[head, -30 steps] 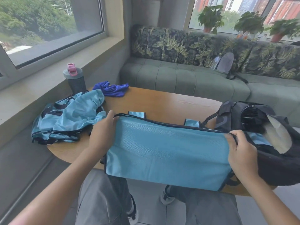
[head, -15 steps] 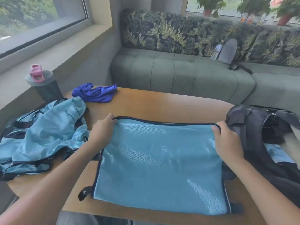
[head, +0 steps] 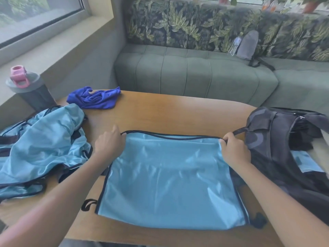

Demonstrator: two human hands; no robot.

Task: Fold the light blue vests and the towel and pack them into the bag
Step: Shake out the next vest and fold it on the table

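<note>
While both hands (head: 109,145) (head: 233,150) pinch the vest's (head: 170,180) far corners (fingertips hidden), the bag (head: 277,139) is cut off.

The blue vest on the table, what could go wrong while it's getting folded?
The vest looks shiny and slippery, and both the left hand and right hand pinch only its far corners, so the fold might slide crooked. Its near edge lies close to the table edge, so it could slip off. The unfolded vest pile beside it might get tangled in.
</note>
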